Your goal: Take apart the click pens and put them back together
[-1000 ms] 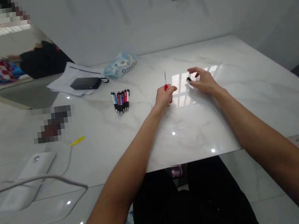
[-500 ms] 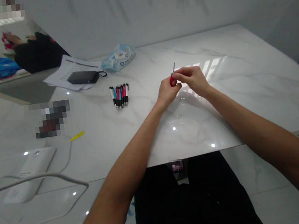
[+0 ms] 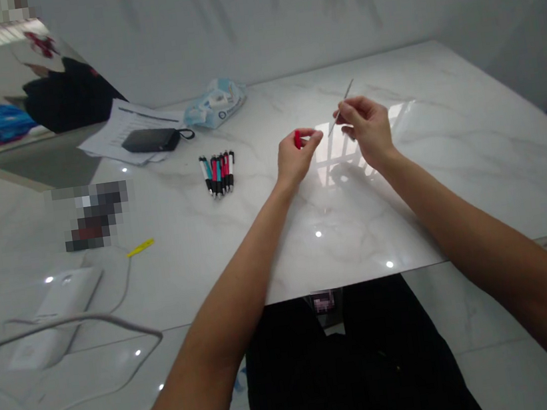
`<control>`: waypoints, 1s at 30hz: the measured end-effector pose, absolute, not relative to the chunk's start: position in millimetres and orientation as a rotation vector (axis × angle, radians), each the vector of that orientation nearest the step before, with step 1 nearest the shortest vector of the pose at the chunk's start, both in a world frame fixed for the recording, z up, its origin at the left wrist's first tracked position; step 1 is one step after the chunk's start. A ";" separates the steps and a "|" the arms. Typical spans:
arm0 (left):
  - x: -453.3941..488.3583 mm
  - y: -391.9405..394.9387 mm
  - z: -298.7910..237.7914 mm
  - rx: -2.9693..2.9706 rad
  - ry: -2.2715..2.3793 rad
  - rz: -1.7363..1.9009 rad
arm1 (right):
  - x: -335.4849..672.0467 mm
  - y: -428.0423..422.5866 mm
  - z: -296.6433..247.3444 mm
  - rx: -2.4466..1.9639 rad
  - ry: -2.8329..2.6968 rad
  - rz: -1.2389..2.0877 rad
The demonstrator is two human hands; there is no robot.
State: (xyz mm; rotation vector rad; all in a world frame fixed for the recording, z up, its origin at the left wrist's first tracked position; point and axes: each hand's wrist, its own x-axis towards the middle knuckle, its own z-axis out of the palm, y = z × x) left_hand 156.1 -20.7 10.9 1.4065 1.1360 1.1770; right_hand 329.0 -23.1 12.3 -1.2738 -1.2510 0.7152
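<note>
My left hand (image 3: 294, 155) is closed around a red pen barrel (image 3: 298, 138), most of which the fingers hide. To its right and a little higher, my right hand (image 3: 368, 126) pinches a thin pen refill (image 3: 347, 89) between thumb and fingers. The refill is tilted, its upper end pointing away to the right and its lower end toward my left hand, apart from it. Left of both hands, several click pens (image 3: 219, 174) with white, blue and red barrels lie side by side on the white marble-look table (image 3: 279, 244).
Behind the pens lie a blue wipes packet (image 3: 216, 103), printed papers (image 3: 117, 128) and a black pouch (image 3: 151, 140) with a loop. At the left are a white power strip (image 3: 54, 321), a cable and a yellow tag (image 3: 141, 247). Another person's dark sleeve (image 3: 68, 97) shows beyond.
My hands have moved apart. The right hand has drawn the refill out of the red barrel and up to the right; the left has shifted slightly left with the barrel.
</note>
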 end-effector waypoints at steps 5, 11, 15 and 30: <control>155.5 -19.4 17.2 1.211 1.095 1.213 | 312.8 -29.8 -1.5 -1.153 -1.392 0.836; 155.4 -20.2 16.8 1.175 1.123 1.199 | 307.6 -33.1 -4.9 -1.118 -1.435 0.876; 154.5 -17.4 19.1 1.136 1.148 1.268 | 315.3 -33.5 -2.9 -1.201 -1.560 0.762; 152.1 -17.3 18.4 1.105 1.146 1.239 | 421.3 -19.5 0.9 -1.818 -1.595 0.250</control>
